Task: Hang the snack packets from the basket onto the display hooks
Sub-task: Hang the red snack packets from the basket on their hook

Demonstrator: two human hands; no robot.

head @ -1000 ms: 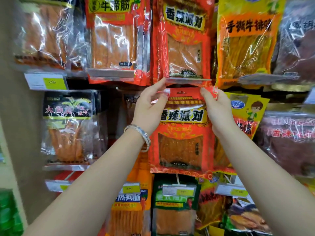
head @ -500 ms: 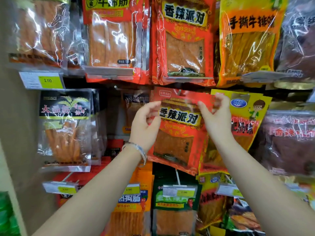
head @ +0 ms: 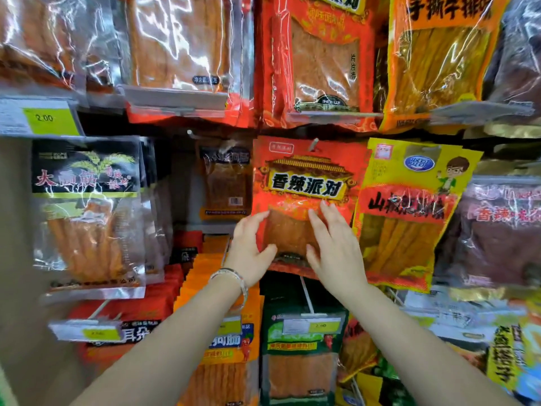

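A red snack packet [head: 304, 183] with a yellow label band hangs on a metal display hook [head: 313, 144] in the middle row. Its top hole sits over the hook tip. My left hand [head: 251, 247] is at the packet's lower left edge with fingers spread and relaxed. In front of the packet's lower window, my right hand [head: 333, 244] has straight fingers touching or just off the surface. Neither hand grips anything. The basket is out of view.
Packets crowd every side: a yellow one [head: 409, 212] to the right, a black-labelled one [head: 87, 206] to the left, a red one [head: 319, 60] above, a green one [head: 301, 347] below. A bare hook tip [head: 189, 132] juts out left of the hung packet.
Both hands held the red packet by its top corners and slid it onto the hook. They have let go and dropped to its lower half. The packet now hangs straight.
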